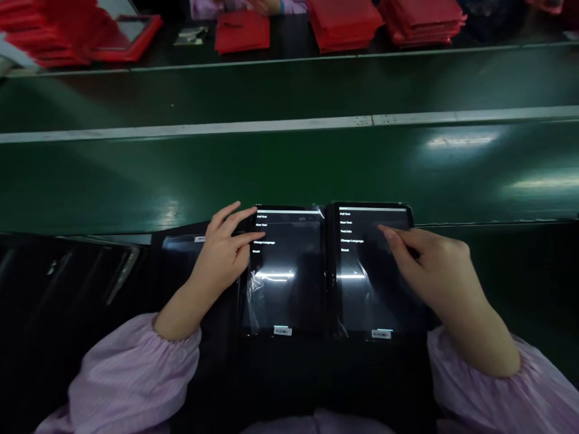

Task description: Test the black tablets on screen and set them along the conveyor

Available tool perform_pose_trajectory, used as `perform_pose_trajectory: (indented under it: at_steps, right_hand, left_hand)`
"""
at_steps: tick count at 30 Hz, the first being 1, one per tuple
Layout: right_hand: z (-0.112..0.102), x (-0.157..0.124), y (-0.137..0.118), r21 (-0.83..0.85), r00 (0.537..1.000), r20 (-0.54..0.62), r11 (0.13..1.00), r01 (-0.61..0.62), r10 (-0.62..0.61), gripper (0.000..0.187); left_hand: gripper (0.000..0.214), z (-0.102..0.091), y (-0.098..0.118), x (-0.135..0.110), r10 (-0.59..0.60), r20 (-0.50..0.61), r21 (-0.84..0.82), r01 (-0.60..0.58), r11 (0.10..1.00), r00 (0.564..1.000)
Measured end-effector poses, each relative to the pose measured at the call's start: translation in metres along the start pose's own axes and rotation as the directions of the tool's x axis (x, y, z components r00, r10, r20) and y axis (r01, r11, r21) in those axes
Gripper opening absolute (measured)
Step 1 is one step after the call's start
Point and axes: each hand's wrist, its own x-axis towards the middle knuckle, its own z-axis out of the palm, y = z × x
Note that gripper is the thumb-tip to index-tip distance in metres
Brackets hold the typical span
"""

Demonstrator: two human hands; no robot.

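Observation:
Two black tablets lie side by side in front of me, each screen lit with a short white text menu. My left hand [224,253] rests at the left edge of the left tablet [284,271], fingers stretched out, fingertips over the menu lines. My right hand [427,265] hovers over the right tablet [371,271], index finger extended toward its menu, other fingers curled; it holds nothing. Both tablets carry clear film and a small white label at the bottom edge.
A dark green conveyor belt [289,175] with white stripes runs across behind the tablets. More dark tablets [67,271] lie at my left. Stacks of red cases [344,24] sit on the far side, where another person's hand [266,6] shows.

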Motion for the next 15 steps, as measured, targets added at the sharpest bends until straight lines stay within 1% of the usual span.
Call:
perform_pose_trajectory:
  at_steps: [2,4,9,11,15]
  right_hand:
    - [-0.002,0.000,-0.003,0.039,1.000,0.019,0.999,-0.009,0.009,0.046]
    - [-0.003,-0.001,-0.007,0.074,0.999,0.041,0.997,-0.027,0.024,0.045]
    - [0.002,0.000,-0.014,0.077,0.994,0.102,0.996,-0.050,0.042,0.047]
    - [0.005,0.000,-0.014,0.070,0.988,0.146,0.996,-0.059,0.049,0.049]
    - [0.007,-0.001,-0.013,0.086,0.978,0.199,0.993,-0.077,0.059,0.055]
  left_hand:
    - [0.044,-0.001,0.001,-0.001,-0.005,-0.048,-0.018,0.004,1.000,0.999]
    - [0.043,-0.004,0.004,-0.001,-0.037,-0.081,-0.040,0.033,0.999,0.996]
    - [0.044,-0.011,0.010,-0.002,-0.148,-0.043,-0.064,0.146,0.987,0.988]
    - [0.044,-0.012,0.010,-0.002,-0.157,-0.041,-0.070,0.154,0.986,0.987]
    - [0.043,-0.012,0.004,-0.001,-0.148,-0.050,-0.077,0.144,0.987,0.988]
